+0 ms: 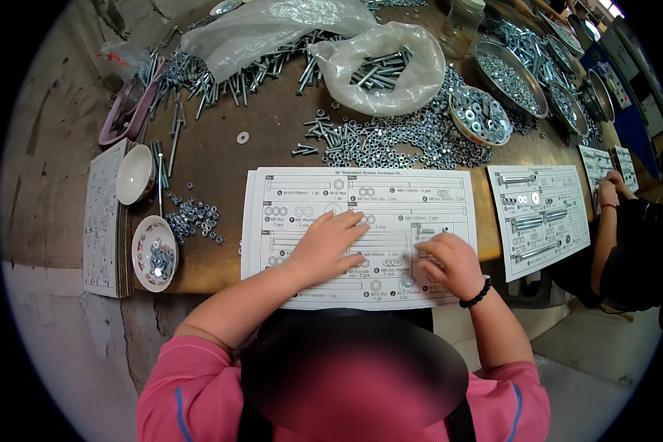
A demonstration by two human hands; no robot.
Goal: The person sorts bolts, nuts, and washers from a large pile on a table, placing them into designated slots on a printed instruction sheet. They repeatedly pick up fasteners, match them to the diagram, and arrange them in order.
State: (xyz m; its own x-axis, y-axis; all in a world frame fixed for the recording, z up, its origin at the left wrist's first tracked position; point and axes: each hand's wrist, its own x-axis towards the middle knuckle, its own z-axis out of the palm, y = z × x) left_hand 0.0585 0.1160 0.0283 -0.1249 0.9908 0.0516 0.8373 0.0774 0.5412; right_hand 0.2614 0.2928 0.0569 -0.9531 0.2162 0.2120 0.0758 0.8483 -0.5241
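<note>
A stack of printed sheets (pixel 324 296) with line drawings of bolts, nuts and washers lies at the table's front edge, right before me. My left hand (pixel 327 247) rests flat on the top sheet, fingers spread and empty. Over the right part of the same sheet is my right hand (pixel 449 261), a dark bead bracelet at its wrist. Its fingers are bent and slightly smeared, apart from the thumb, and I see nothing held. Beyond the sheets lie loose nuts (pixel 390 141) and short bolts (pixel 331 134).
An open plastic bag (pixel 390 96) of bolts stands behind. Left are two bowls (pixel 135 175), (pixel 141 269), long bolts and a pink tray (pixel 114 121). A washer bowl (pixel 460 127) and metal bowls (pixel 534 110) stand right. A co-worker's arm (pixel 605 221) reaches other sheets (pixel 541 254).
</note>
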